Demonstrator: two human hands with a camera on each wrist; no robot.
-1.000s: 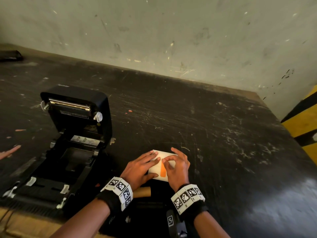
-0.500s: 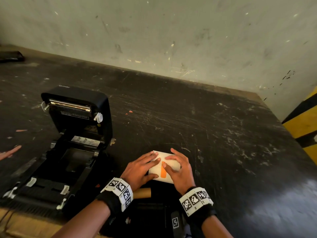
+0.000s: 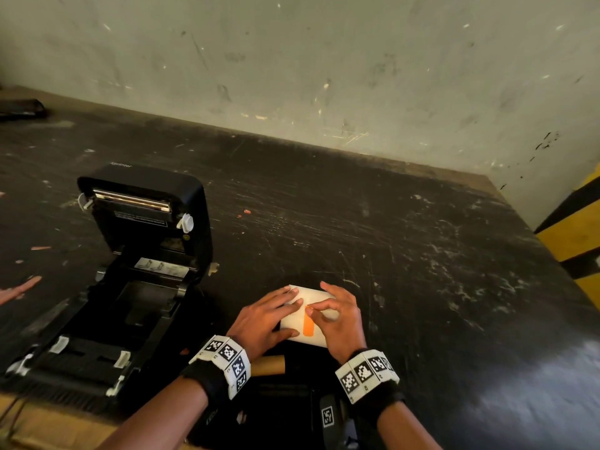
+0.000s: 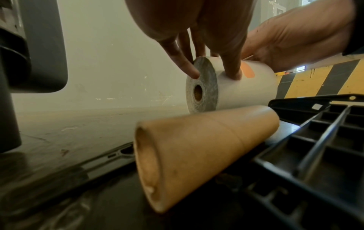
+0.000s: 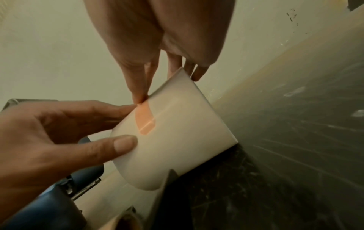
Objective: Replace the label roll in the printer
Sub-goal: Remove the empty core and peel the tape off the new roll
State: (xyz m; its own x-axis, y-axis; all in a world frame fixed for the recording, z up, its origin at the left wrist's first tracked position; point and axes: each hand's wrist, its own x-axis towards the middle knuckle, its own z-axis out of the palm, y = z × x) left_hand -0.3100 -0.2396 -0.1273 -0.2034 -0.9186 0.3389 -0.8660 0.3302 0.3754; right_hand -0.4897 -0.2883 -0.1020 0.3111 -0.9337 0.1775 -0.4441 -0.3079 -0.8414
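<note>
A white label roll point(image 3: 313, 332) lies on its side on the black table point(image 3: 422, 254), sealed by an orange tape tab point(image 3: 307, 327). My left hand point(image 3: 285, 315) grips the roll, fingers over the top and thumb on the near side. My right hand point(image 3: 310, 309) pinches the far end of the tab between thumb and forefinger, also visible in the right wrist view point(image 5: 140, 100) on the roll point(image 5: 177, 140). The black printer point(image 3: 136, 271) stands left with its lid up and its bay holding no roll. An empty brown cardboard core point(image 4: 197, 147) lies just in front of the roll point(image 4: 246, 90).
Another person's fingertips point(image 3: 19, 289) rest on the table at the left edge. A black ribbed plastic piece point(image 4: 315, 140) lies near the front edge beside the core. A yellow-and-black striped post point(image 3: 578, 238) stands at the right. A scuffed wall point(image 3: 324, 60) bounds the table's far side.
My right hand's thumb and forefinger have closed into a pinch at the far end of the orange tab, and its wrist has shifted slightly right. The left hand and roll have stayed put.
</note>
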